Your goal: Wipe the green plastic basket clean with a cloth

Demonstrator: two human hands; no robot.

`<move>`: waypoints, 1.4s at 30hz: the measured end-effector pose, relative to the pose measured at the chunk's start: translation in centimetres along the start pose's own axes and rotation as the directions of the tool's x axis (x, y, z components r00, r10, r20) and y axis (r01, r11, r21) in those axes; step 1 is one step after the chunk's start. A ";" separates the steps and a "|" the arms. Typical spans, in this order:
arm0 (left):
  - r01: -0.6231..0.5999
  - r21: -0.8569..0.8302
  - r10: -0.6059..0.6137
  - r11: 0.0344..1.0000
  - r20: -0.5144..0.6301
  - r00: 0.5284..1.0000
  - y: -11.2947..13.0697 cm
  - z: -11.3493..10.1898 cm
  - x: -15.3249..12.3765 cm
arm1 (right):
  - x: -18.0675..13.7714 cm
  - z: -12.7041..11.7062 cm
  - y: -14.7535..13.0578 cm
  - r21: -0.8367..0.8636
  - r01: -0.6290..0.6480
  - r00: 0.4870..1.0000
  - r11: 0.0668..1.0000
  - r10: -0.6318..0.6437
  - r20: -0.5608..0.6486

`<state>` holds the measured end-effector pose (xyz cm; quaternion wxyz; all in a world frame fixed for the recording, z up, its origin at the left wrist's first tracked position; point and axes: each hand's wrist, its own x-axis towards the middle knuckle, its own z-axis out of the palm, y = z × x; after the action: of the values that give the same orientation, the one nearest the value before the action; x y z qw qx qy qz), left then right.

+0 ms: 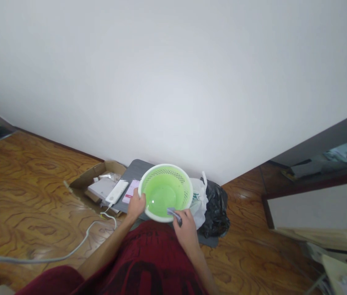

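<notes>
A round green plastic basin with a white rim (165,165) and a band of lattice holes is held in front of my body, tilted a little toward me. My left hand (136,204) grips its left rim, thumb over the edge. In my right hand (186,226), at the near right rim, is a small greyish cloth (173,212), pinched between the fingers and lying against the inner wall. The basin's inside looks smooth and shiny, with a bright reflection near the bottom.
Below the basin stands a grey stool or small table (136,169) with a white power strip (117,192) and a pink-white packet (130,191). An open cardboard box (83,180) is at left; a white bag (198,203) and black bag (216,207) are at right. A cable (78,246) crosses the floor.
</notes>
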<state>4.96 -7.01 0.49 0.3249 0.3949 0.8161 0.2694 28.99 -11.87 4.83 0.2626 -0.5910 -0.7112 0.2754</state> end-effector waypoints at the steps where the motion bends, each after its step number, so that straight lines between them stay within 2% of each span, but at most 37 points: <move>1: -0.004 0.001 0.004 1.000 -0.002 1.000 0.0 0.0 0.0 | -0.1 -0.1 -0.1 0.006 0.005 1.000 1.000 -0.005 0.013; 8: -0.010 0.005 0.011 1.000 -0.004 1.000 0.2 -0.1 0.0 | 1.4 -1.8 1.6 -0.046 0.014 0.997 0.999 -0.018 -0.076; 13: 0.019 -0.051 -0.018 0.999 0.022 1.000 0.4 -0.3 -0.1 | 2.3 -1.8 1.6 -0.178 0.022 0.995 0.984 -0.040 -0.094; 16: -0.003 -0.129 0.004 0.992 0.010 1.000 0.0 -0.1 0.2 | 3.7 -1.0 0.6 -0.286 0.061 0.997 0.956 -0.071 -0.025; 19: 0.003 -0.196 0.006 0.981 0.046 0.999 -0.5 0.0 0.7 | 6.2 0.5 -0.6 -0.371 0.094 0.986 0.924 -0.034 0.163; 22: 0.054 -0.233 -0.012 0.971 0.178 0.984 -0.8 -0.3 1.2 | 9.1 2.7 -1.7 -0.465 0.071 0.907 0.882 0.138 0.398; 25: 0.087 -0.225 -0.015 0.971 0.302 0.953 -1.0 -0.8 1.7 | 11.4 5.4 -2.2 -0.506 0.072 0.805 0.860 0.249 0.538; 27: 0.101 -0.230 -0.015 0.968 0.349 0.937 -1.0 -0.9 1.8 | 12.3 7.0 -2.2 -0.499 0.076 0.729 0.863 0.294 0.619; 31: 0.139 -0.260 -0.032 0.956 0.380 0.924 -0.8 -0.8 1.6 | 13.2 9.7 -1.6 -0.423 0.051 0.538 0.905 0.332 0.775; 33: 0.172 -0.268 -0.049 0.948 0.409 0.911 -0.6 -0.8 1.4 | 13.5 10.8 -1.1 -0.370 0.007 0.496 0.929 0.318 0.808; 35: 0.203 -0.271 -0.060 0.941 0.458 0.887 -0.4 -0.8 1.3 | 13.8 12.0 -0.7 -0.318 -0.053 0.509 0.946 0.300 0.807; 39: 0.247 -0.266 -0.074 0.932 0.527 0.847 0.0 -1.0 1.1 | 14.2 14.0 -0.3 -0.244 -0.173 0.600 0.954 0.298 0.742; 41: 0.249 -0.258 -0.073 0.934 0.543 0.836 0.1 -1.2 1.1 | 14.3 14.5 0.0 -0.241 -0.206 0.606 0.949 0.317 0.730; 42: 0.255 -0.248 -0.079 0.935 0.554 0.829 0.2 -1.4 1.0 | 14.3 14.5 0.3 -0.252 -0.217 0.589 0.943 0.332 0.737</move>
<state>3.55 -6.36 1.15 0.6202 0.3242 0.6715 0.2438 16.68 1.07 -4.98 -0.1525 -0.5354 -0.6714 0.4892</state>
